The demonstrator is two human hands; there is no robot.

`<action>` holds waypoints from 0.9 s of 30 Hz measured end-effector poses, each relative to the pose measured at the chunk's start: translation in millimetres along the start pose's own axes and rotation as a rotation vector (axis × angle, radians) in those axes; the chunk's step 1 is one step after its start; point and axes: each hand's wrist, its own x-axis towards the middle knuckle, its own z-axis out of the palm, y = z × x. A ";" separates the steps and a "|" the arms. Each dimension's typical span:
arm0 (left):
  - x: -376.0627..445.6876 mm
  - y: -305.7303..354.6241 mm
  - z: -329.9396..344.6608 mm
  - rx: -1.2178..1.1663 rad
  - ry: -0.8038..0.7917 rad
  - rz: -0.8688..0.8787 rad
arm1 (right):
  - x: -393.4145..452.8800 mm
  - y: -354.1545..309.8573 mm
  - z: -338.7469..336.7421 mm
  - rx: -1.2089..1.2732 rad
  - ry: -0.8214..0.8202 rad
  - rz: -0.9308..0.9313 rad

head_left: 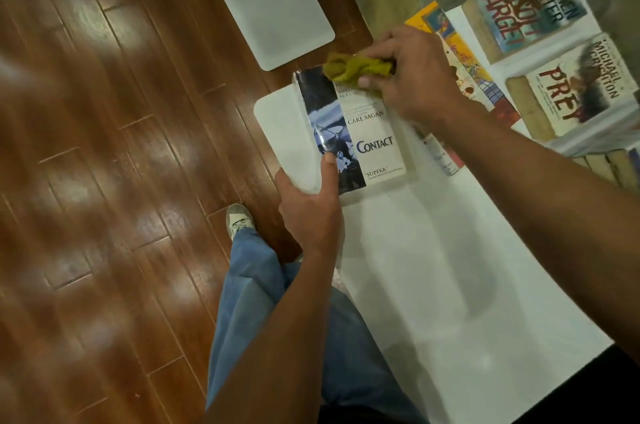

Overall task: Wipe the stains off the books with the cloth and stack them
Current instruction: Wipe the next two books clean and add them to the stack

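At frame centre the Contact book (360,136) lies on the desk (450,267), long axis towards the top. The left hand (308,212) grips its lower-left corner. The right hand (412,73) holds the cloth (353,68) bunched on the top edge, probably pressing.

Olive-green cloth (356,69); white-and-dark-blue Contact book (360,143); white table (450,267); reddish-brown wood-plank floor (104,146).
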 end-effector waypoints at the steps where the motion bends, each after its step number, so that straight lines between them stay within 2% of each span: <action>1: 0.0 -0.1 0.2 0.005 0.005 -0.002 | -3.5 2.4 -1.3 -0.002 -0.013 -0.006; 6: 0.9 -1.5 1.0 0.018 0.021 -0.002 | -41.6 11.4 -1.1 0.004 -0.093 -0.045; 9: 1.7 -1.2 1.0 0.040 0.029 -0.002 | -73.4 16.5 -2.2 0.051 -0.077 -0.102; 17: -0.3 2.2 -0.4 0.070 0.017 -0.017 | -135.5 28.2 0.2 0.096 -0.144 -0.052; 23: -2.5 9.4 -6.3 0.201 0.004 -0.020 | -180.9 33.7 -1.2 0.201 -0.195 0.233; 27: -9.1 17.6 -12.7 0.454 0.136 0.219 | -203.8 37.1 2.5 0.336 -0.169 0.395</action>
